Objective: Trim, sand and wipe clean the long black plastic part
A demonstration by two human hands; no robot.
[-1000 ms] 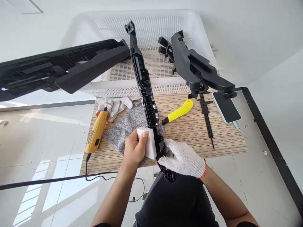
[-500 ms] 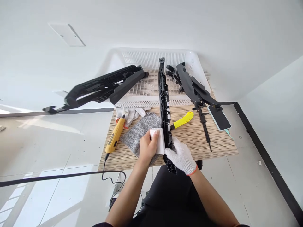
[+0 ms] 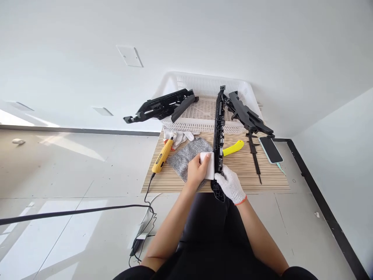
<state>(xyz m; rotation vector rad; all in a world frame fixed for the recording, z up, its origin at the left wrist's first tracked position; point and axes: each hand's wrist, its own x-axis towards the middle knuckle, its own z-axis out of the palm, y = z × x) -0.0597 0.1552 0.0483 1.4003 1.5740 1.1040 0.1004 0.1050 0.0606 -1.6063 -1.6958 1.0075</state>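
Note:
My bare left hand is closed around a flat white pad, its thumb on top. The pad's right edge meets the side of a long black plastic trim piece. In a white knit glove with an orange cuff, my right hand grips that piece near its lower end. The piece points away from me, its far tip over the basket and its ribbed side showing. Under my left hand lies a grey speckled cloth. A yellow-handled knife rests just right of the trim piece, its blade end hidden behind it.
A white plastic basket stands at the table's back, with black plastic parts across its left rim and more across its right. A yellow corded tool, a white glove, black calipers and a phone lie around.
The whole view has shifted, so the table and its things appear farther right and slightly smaller. Both hands keep their holds on the pad and the trim piece.

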